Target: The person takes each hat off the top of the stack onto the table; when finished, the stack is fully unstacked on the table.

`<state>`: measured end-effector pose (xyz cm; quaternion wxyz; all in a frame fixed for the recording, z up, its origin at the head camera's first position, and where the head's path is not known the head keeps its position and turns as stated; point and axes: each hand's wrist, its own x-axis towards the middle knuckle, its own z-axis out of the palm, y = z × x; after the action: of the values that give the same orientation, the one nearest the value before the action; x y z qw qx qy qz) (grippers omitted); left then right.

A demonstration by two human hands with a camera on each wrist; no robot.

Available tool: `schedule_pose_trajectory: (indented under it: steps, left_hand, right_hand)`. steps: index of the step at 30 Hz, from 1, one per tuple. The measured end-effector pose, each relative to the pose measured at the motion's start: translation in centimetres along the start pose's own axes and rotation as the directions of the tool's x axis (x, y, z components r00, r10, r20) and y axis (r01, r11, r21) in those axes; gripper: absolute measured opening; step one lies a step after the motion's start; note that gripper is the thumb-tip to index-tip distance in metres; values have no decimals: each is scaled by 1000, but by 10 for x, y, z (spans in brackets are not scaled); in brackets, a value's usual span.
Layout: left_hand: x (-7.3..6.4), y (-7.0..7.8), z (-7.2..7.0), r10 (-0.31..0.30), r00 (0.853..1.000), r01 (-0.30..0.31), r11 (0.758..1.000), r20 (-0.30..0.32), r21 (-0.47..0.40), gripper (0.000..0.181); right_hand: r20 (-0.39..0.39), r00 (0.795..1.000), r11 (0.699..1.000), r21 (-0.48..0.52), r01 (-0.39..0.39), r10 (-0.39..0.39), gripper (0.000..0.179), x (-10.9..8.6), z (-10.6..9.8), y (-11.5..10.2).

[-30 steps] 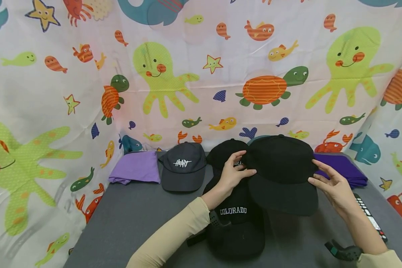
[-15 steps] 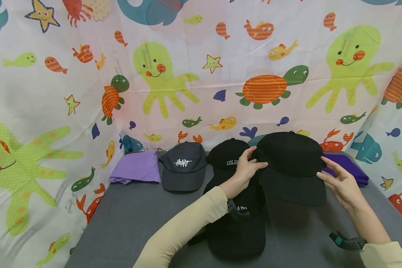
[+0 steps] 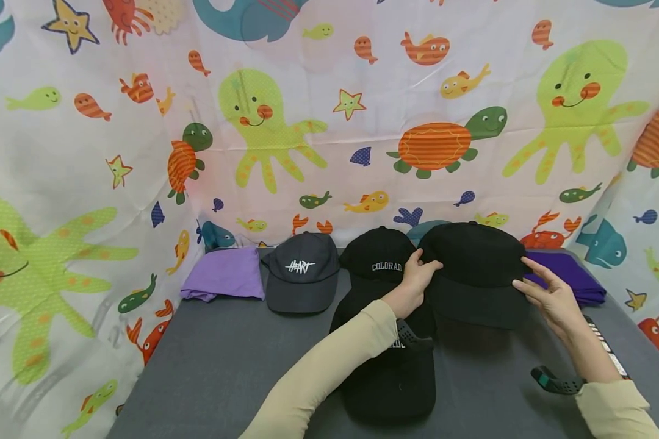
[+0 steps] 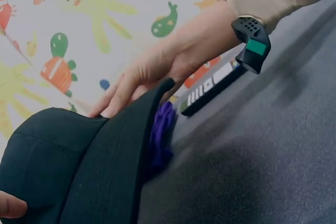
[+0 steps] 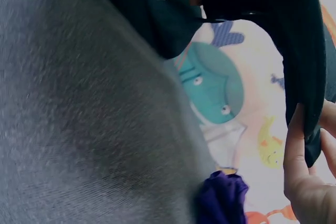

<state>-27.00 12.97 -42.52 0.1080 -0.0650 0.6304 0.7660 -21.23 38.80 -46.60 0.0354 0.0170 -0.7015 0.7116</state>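
A plain black cap hangs just above the grey table at the back right, held between both hands. My left hand grips its left side, thumb on the crown. My right hand pinches the right edge of the brim, thumb on one side and fingers on the other. In the left wrist view the brim tilts above the table, with the right hand behind it.
A black COLORADO cap sits at the back, a second one lies under my left forearm. A grey cap and lilac cloth lie to the left. Dark purple cloth and a remote lie to the right.
Both hands have carried the plain black cap away from me and lower, toward the back right of the table. The rear COLORADO cap's lettering now shows.
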Motion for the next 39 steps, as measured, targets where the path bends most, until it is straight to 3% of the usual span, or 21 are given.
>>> schedule_pose_trajectory:
  steps: [5,16,21,26,31,34,39]
  left_hand:
    - [4,-5,2,-70,998,70,997,4,29,58]
    - [14,-8,2,-207,978,206,976,1,-69,49]
    - [16,-12,3,-237,971,238,968,22,-81,53]
    - [18,-15,4,-237,971,239,968,32,-72,53]
    - [19,-16,5,-243,969,247,966,51,-78,53]
    - [17,-16,6,-246,968,250,964,57,-88,54]
    - [16,-14,6,-219,974,225,967,58,-119,53]
  right_hand:
    - [-34,999,998,60,33,-31,63,9,3,14]
    - [-83,997,974,223,22,-4,63,25,3,37]
    - [-158,987,953,295,77,-31,61,32,8,46]
    - [-308,950,927,341,156,-47,58,39,19,54]
    - [-445,896,926,339,163,5,56,46,29,54]
    - [-512,859,942,298,157,19,54,50,33,52]
    - [-562,827,987,132,87,2,48,56,41,51]
